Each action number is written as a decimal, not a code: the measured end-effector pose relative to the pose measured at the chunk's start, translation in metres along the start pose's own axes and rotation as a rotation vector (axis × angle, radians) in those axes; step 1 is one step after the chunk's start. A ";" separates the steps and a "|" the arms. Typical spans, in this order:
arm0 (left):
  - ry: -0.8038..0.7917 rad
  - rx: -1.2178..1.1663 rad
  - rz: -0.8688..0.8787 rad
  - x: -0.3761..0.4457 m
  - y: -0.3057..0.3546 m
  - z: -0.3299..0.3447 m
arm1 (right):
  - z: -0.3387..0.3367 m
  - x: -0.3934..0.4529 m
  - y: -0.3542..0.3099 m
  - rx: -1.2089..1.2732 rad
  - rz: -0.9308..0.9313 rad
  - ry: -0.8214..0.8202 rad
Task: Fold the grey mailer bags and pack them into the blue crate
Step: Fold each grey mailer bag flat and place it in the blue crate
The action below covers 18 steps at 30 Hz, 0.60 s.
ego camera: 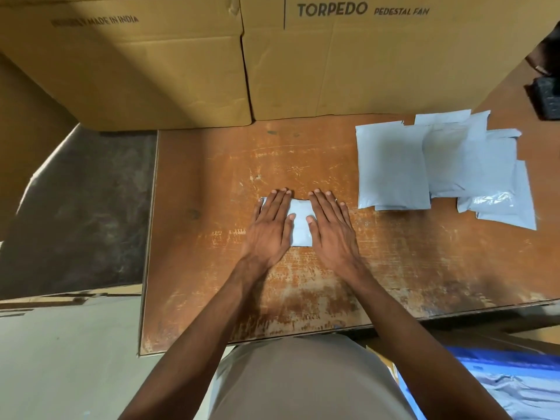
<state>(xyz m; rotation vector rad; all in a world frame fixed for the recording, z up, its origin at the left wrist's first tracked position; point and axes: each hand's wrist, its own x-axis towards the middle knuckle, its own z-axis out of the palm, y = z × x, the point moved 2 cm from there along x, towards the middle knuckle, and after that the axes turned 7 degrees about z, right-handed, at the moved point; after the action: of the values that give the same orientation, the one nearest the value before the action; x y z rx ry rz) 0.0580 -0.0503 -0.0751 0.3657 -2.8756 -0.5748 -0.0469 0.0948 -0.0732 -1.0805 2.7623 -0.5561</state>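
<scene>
A small folded grey mailer bag (301, 223) lies flat in the middle of the worn wooden table (212, 283). My left hand (271, 225) presses on its left part with straight fingers. My right hand (331, 227) lies flat on its right part, fingers straight as well. Only the strip of bag between the two hands shows. A loose pile of several unfolded grey mailer bags (436, 168) rests on the table to the right. The blue crate (500, 386) sits low at the bottom right, beside my body, with grey bags inside it.
Large cardboard boxes (272, 62) stand along the table's far edge. A black object (548, 98) sits at the far right edge. Left of the table is a dark floor and a drop past the table's edge.
</scene>
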 end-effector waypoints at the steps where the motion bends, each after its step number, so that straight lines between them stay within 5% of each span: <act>1: 0.002 0.005 0.004 0.000 0.000 0.000 | 0.000 0.000 0.000 -0.003 0.000 0.000; 18: -0.081 0.007 -0.050 0.009 -0.002 0.003 | -0.001 0.007 0.000 -0.058 0.023 -0.039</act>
<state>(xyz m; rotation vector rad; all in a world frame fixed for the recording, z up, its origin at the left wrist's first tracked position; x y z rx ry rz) 0.0496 -0.0535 -0.0775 0.4265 -2.9537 -0.6016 -0.0523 0.0902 -0.0723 -1.0582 2.7700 -0.4500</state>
